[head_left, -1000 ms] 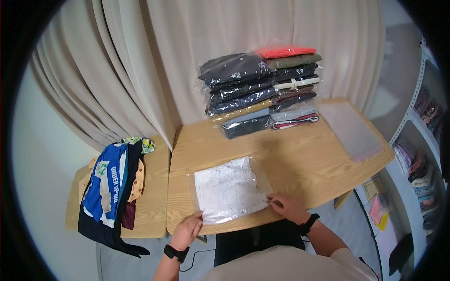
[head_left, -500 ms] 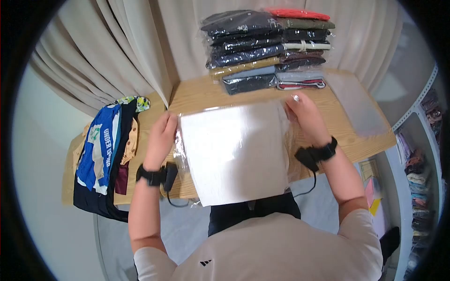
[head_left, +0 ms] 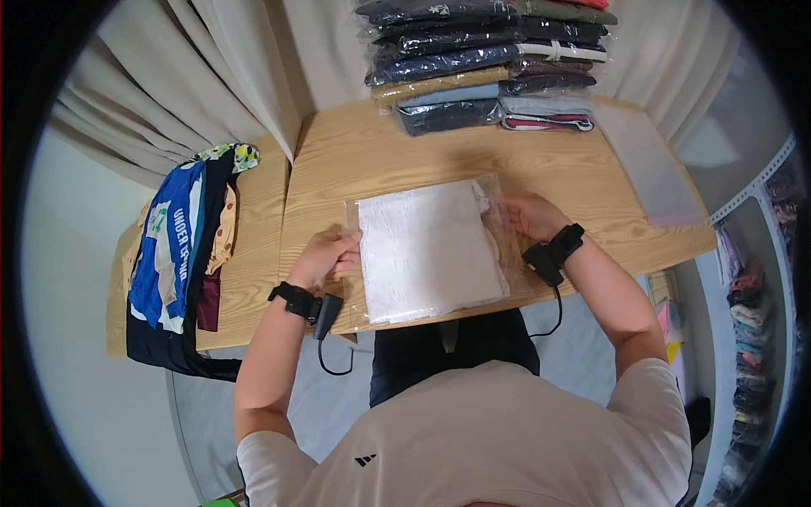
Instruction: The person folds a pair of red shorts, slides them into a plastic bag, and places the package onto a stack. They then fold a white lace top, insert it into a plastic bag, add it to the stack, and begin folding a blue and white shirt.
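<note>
A folded white garment (head_left: 422,249) in a clear plastic bag (head_left: 491,188) lies flat on the wooden table, close to its front edge. My left hand (head_left: 328,258) is at the bag's left edge, its fingers closed on the plastic. On the other side, my right hand (head_left: 532,218) holds the bag's upper right edge with its fingers bent. Part of each hand's fingertips is hard to make out against the shiny film. Both wrists wear black straps with a cabled device.
Stacks of bagged folded clothes (head_left: 473,63) stand at the back of the wooden table (head_left: 329,160). Loose garments, a blue one (head_left: 177,245) among them, lie at the left. A translucent plastic sheet (head_left: 650,169) lies at the right. Shelves with clothes (head_left: 748,338) are farther right.
The bagged white garment has come down from a raised, tilted hold to lie flat on the table. Both my hands have lowered with it. The camera view has tipped downward a little.
</note>
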Tool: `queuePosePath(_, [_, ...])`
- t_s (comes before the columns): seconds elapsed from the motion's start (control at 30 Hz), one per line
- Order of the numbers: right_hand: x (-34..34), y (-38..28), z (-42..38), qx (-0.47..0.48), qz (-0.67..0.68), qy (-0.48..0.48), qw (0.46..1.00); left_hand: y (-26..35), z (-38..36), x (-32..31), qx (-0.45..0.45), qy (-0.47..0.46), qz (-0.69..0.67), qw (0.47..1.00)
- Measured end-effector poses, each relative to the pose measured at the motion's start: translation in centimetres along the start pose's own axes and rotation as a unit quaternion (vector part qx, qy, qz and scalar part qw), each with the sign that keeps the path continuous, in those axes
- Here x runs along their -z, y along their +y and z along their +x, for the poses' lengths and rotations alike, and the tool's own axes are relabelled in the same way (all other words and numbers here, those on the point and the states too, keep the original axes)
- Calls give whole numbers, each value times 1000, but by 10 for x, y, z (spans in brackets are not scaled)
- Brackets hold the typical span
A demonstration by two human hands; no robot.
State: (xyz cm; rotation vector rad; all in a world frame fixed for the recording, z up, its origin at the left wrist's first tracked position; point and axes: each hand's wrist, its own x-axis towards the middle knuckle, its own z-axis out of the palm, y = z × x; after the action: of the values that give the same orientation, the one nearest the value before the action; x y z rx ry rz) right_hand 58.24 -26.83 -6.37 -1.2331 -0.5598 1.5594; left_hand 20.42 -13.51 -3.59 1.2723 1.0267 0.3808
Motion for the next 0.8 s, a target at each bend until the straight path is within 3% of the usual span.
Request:
queuePosePath(0.13, [-10,7,2,58,-71,34,995,-2,8,1,-8,-4,83,997])
queuePosePath(0.4, [-30,10,-18,91,-106,77,987,-20,0,-6,-73,28,58,995])
queuePosePath(0.47, [-23,19,-13,109,-143,63,982,-20,-2,-13,-51,65,-7,997])
queuePosePath(0.53, [-14,24,-9,88,-146,41,984,-14,-6,-18,-42,65,14,997])
queuePosePath(0.6, [-17,21,-15,66,-150,21,986,-6,-24,-31,-73,52,-81,993])
queuePosePath(0.67, [-43,11,-37,48,-60,132,988,2,-38,-34,-63,16,-85,994])
queuePosePath(0.7, [-45,15,-40,50,-61,131,988,-5,-40,-34,-137,-37,-77,987])
queuePosePath(0.73, [-46,20,-43,110,-106,128,980,-10,-42,-35,-210,-90,-69,971])
queuePosePath(0.77, [-48,22,-45,168,-150,123,967,-13,-41,-38,-212,-110,-90,967])
queuePosePath(0.8, [-50,19,-49,167,-151,122,967,-19,-39,-36,-212,-108,-91,967])
